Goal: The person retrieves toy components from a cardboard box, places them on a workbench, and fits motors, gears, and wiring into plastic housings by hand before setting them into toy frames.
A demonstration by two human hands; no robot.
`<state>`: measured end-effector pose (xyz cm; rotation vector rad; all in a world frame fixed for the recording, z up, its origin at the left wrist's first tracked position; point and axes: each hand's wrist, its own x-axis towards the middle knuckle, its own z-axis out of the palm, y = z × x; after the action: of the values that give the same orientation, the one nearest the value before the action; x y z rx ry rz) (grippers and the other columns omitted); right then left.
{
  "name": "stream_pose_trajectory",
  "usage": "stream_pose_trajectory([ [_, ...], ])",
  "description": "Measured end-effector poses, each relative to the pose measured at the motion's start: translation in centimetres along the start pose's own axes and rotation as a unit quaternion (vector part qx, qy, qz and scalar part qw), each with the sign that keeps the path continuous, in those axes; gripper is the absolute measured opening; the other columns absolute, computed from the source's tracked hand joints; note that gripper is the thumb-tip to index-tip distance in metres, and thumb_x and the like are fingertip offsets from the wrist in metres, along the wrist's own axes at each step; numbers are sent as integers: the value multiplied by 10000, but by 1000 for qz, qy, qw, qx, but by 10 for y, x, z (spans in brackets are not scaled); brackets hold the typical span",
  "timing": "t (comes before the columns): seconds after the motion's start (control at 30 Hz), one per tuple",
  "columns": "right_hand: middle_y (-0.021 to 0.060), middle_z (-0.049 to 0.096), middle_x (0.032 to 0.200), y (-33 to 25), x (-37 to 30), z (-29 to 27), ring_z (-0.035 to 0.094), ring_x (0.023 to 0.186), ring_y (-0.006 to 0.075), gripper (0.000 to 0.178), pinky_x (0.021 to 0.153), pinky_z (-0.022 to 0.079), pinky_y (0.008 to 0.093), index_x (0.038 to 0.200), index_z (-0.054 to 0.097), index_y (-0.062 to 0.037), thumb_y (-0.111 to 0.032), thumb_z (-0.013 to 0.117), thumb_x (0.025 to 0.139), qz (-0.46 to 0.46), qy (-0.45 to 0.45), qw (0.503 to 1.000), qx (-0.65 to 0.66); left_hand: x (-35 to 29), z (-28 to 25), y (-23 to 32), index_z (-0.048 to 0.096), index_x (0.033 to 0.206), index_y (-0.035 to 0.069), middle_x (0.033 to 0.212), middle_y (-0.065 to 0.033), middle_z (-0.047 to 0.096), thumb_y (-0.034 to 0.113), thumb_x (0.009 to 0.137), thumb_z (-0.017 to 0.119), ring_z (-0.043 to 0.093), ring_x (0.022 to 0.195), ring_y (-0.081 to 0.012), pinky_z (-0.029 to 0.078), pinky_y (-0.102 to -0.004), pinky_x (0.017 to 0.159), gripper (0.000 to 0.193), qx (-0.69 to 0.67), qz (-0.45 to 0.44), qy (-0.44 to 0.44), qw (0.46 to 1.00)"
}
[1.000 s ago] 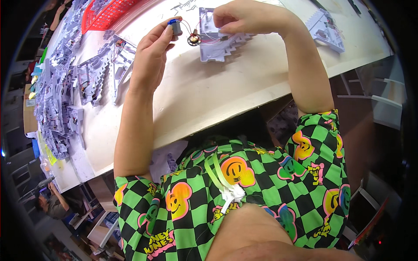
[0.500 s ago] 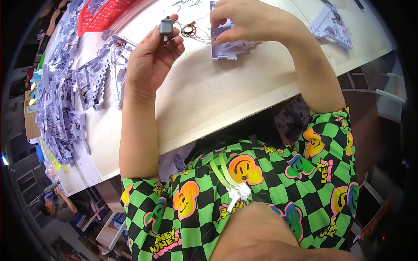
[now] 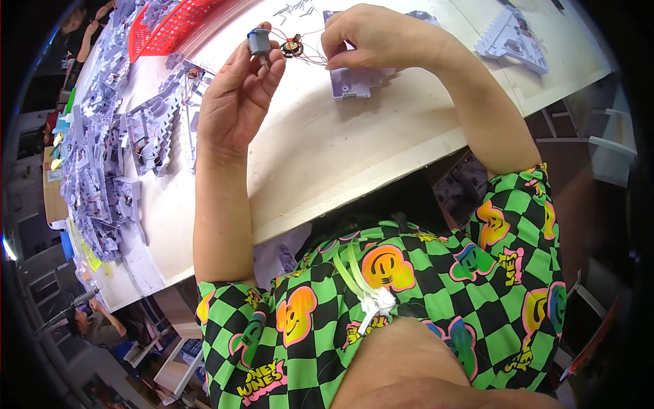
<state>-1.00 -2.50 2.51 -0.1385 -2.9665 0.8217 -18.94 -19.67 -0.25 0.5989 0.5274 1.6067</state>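
While the grip of the left hand (image 3: 240, 102) pinches the grey motor (image 3: 259, 43) left of upper centre, thin wires (image 3: 313, 60) could tear loose if the right hand (image 3: 375, 37), over the pale casing (image 3: 353, 84), tugs; whether its grip holds them, I cannot tell.

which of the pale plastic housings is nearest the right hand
The pale housing partly hidden by the right hand; one other lies alone at right, the rest sit apart at left.
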Motion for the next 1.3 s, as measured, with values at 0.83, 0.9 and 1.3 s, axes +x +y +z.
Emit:
stream_pose_trajectory([
  [0.83,71,690,814,30,-24,-40,619,733,151,160,666,496,282,925,712,-46,-132,690,791,8,54,995,87,-4,14,-19,568,1274,25,1007,-13,621,97,935,582,577,905,-87,483,-276,868,346,460,-28,66,885],
  [0.9,91,691,823,20,-19,-32,632,744,190,161,682,503,302,923,713,-40,-89,692,770,-65,34,997,39,-2,19,-21,549,1288,13,1009,-15,618,93,933,586,578,912,-91,482,-276,864,365,441,3,58,896],
  [1.3,140,683,866,12,-3,-8,646,828,286,165,749,504,360,905,708,-32,-53,677,744,-99,-14,995,17,-4,14,-20,574,1257,20,1037,-27,640,101,925,586,552,849,-86,456,-230,781,341,396,11,64,916],
])
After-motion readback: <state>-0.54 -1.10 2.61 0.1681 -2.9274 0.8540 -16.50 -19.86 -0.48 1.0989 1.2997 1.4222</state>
